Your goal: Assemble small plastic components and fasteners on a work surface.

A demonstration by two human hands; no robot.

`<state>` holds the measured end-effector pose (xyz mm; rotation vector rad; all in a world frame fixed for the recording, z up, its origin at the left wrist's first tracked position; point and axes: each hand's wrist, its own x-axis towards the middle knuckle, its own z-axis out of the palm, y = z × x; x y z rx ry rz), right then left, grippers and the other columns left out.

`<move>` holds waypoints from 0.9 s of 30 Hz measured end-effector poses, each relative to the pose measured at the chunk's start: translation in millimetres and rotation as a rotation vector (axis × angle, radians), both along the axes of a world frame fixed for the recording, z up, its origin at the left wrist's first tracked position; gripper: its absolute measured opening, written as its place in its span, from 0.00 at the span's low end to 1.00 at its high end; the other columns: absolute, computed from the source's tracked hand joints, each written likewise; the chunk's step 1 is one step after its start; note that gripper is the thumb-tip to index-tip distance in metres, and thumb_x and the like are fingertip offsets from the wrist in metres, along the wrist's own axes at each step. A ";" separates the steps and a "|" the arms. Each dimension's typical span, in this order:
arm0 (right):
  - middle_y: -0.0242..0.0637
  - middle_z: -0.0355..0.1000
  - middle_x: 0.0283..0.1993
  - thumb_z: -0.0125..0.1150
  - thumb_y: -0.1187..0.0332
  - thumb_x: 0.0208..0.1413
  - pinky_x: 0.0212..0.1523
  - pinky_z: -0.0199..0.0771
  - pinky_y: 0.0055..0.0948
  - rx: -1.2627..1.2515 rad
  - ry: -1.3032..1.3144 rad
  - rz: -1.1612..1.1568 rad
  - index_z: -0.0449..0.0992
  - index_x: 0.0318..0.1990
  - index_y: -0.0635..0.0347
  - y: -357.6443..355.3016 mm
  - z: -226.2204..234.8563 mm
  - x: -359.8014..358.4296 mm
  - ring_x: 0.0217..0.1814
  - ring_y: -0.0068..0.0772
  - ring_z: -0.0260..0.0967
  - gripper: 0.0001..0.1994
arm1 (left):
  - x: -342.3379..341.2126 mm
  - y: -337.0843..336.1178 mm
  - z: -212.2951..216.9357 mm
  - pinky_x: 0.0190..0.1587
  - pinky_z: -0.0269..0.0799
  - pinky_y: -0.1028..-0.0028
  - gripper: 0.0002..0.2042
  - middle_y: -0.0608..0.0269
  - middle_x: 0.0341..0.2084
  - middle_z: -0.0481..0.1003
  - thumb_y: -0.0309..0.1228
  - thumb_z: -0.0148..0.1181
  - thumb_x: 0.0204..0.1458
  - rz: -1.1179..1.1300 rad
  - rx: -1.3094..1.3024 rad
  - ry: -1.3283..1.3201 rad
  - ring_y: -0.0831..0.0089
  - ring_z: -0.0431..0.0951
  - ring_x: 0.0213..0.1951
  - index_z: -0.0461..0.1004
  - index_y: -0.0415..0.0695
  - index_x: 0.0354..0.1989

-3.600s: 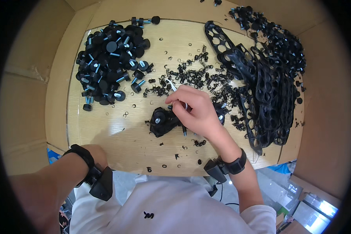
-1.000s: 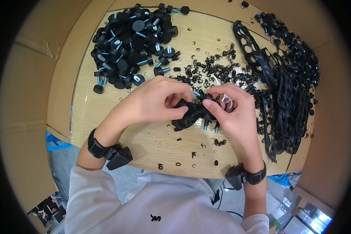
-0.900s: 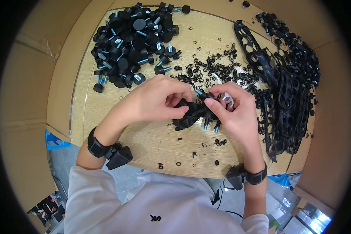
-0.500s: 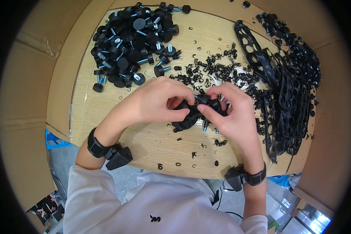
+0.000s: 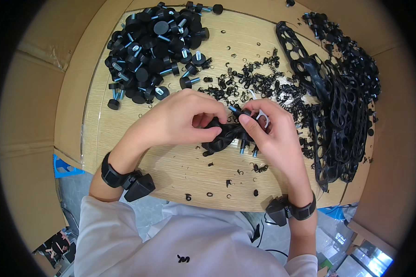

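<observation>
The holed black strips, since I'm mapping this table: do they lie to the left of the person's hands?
No: the holed black strips lie to the right of the right hand.

- Bright, fairly even light reaches my worktop (image 5: 245,39), apparently from above.
- Soft shadow lies under my left forearm (image 5: 141,131), towards 8 o'clock.
- My fingers (image 5: 210,135) look reasonably sharp, but the black piece (image 5: 219,142) between them loses detail in its own darkness.
- Metal studs (image 5: 198,56) glint at 11 o'clock; black strips (image 5: 339,115) at 3 o'clock carry a dull sheen.
- Glare whitens a patch low at 4 o'clock.
- Small parts (image 5: 363,74) at 2 o'clock merge indistinctly.
- Cardboard walls (image 5: 27,111) bow at 9 and 3 o'clock; black vignetting swallows the corners.
</observation>
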<state>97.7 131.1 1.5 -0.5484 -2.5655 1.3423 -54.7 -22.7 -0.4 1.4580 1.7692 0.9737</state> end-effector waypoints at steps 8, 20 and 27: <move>0.27 0.69 0.28 0.60 0.64 0.57 0.25 0.58 0.16 -0.340 -0.004 -0.178 0.76 0.39 0.68 12.7 9.0 4.9 0.27 0.12 0.59 0.13 | 4.1 -0.6 -0.1 0.20 0.61 0.75 0.07 0.65 0.17 0.67 0.25 0.65 0.40 -0.071 0.037 0.043 0.74 0.67 0.18 0.76 0.41 0.30; 0.30 0.71 0.33 0.71 0.76 0.39 0.17 0.60 0.15 -0.042 0.294 0.162 0.76 0.38 0.58 1.2 14.0 5.0 0.25 0.17 0.64 0.15 | 10.9 -2.0 5.8 0.21 0.60 0.82 0.12 0.70 0.19 0.70 0.27 0.71 0.39 0.150 0.237 -0.053 0.83 0.68 0.20 0.78 0.41 0.33; 0.31 0.71 0.34 0.69 0.79 0.39 0.19 0.65 0.16 -0.025 0.318 0.175 0.76 0.37 0.58 -3.5 10.6 3.3 0.30 0.20 0.68 0.14 | 6.9 -2.5 0.8 0.21 0.63 0.80 0.07 0.66 0.20 0.73 0.24 0.69 0.42 0.067 0.294 -0.050 0.80 0.69 0.20 0.78 0.39 0.30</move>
